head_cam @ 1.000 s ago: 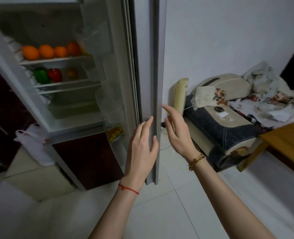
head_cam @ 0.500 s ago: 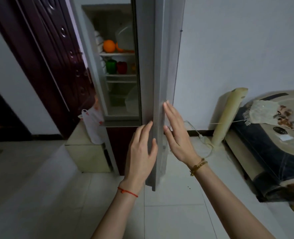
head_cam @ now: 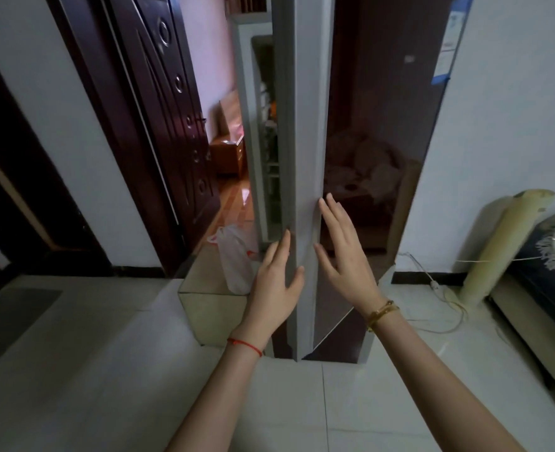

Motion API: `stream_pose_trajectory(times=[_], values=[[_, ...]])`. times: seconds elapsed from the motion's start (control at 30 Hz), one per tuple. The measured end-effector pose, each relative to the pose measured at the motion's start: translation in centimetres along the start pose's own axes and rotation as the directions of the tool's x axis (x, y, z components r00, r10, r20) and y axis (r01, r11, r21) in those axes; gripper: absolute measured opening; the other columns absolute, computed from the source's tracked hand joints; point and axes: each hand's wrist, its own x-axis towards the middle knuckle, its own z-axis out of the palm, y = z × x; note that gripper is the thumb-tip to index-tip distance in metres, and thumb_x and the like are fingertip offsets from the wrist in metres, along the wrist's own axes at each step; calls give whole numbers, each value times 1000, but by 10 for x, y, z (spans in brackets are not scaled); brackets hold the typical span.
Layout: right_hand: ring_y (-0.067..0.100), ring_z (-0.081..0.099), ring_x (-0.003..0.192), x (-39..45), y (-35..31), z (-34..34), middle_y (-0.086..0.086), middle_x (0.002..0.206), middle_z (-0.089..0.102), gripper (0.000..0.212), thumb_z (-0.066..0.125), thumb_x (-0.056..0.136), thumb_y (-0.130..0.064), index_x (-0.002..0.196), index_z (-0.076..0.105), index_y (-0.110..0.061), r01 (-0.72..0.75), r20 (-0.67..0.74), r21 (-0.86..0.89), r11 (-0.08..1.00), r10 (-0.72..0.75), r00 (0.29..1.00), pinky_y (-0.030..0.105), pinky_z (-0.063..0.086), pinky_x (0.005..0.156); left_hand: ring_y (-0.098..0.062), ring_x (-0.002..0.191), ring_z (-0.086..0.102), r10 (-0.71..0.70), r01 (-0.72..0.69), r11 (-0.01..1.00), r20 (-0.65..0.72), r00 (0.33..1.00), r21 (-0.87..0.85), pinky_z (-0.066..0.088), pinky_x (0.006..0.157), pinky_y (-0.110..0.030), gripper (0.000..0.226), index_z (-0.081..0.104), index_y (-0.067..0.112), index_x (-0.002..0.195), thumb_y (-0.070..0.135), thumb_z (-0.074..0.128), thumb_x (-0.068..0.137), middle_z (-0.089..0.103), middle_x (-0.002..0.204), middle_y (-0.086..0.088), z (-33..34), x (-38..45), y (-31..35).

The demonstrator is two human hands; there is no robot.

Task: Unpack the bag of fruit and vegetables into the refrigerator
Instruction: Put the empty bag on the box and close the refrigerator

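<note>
The refrigerator door (head_cam: 305, 132) stands edge-on before me, grey on its edge and dark red-brown and glossy on its outer face. My left hand (head_cam: 274, 282) lies flat against the left side of the door edge, fingers spread. My right hand (head_cam: 343, 256) presses flat on the glossy front face, holding nothing. Only a narrow slit of the refrigerator interior (head_cam: 269, 151) shows, with a hint of orange fruit inside. A white plastic bag (head_cam: 235, 259) sits slumped on a low tiled step left of the door.
A dark wooden door (head_cam: 158, 125) stands open at the left, leading to a room with an orange floor. A rolled beige mat (head_cam: 504, 246) leans on the wall at right, beside bedding. A white cable (head_cam: 439, 288) trails on the tiled floor.
The refrigerator door has swung toward shut: the shelves with oranges and peppers were in plain view, now only a slit shows. Both hands stayed flat on the door.
</note>
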Motion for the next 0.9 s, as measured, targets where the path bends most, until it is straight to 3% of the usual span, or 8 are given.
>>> stream_pose_trajectory(times=[0.1,0.23,0.37,0.53,0.63,0.9], values=[[14,1,151,24,2,23,-6,164,6,68,50,100,-15,156,11,-18,16,17,-51,999,-16,1000,44,15,123,-21,138,41,-16,16,1000,10,1000,-19,37,115,-41,70,13,23,156,24,53,99,33,155,-4,-12,26,-29],[14,-4,151,58,8,49,-6,164,2,68,49,100,-18,156,10,-19,43,48,-159,986,-35,998,45,9,123,-16,147,27,-58,59,994,8,998,-94,22,116,-22,69,13,18,156,15,52,99,23,162,-1,-22,56,-59],[14,-7,151,91,16,73,-6,164,-1,70,48,99,-16,156,8,-21,52,67,-203,978,-39,997,44,6,124,-12,150,17,-86,87,988,14,996,-130,14,114,-18,72,11,18,157,14,53,99,17,164,0,-25,87,-90],[16,-6,151,130,31,105,-5,164,-1,74,50,96,-14,156,7,-20,68,80,-246,967,-49,996,47,9,123,-12,151,14,-132,134,981,22,991,-142,13,118,-22,75,7,17,158,15,54,99,14,165,1,-29,133,-125],[17,-5,151,153,42,125,-4,164,0,76,53,94,-13,156,8,-19,68,70,-282,957,-50,996,46,9,123,-8,151,14,-139,142,975,29,990,-169,15,124,-33,74,8,20,158,16,52,99,16,165,5,-32,162,-143],[19,-3,151,210,78,167,0,164,1,81,60,92,-18,156,10,-14,74,69,-362,929,-52,996,44,9,123,-6,145,32,-145,150,955,37,989,-255,30,120,-45,70,17,34,155,13,50,96,35,157,9,-33,238,-188]])
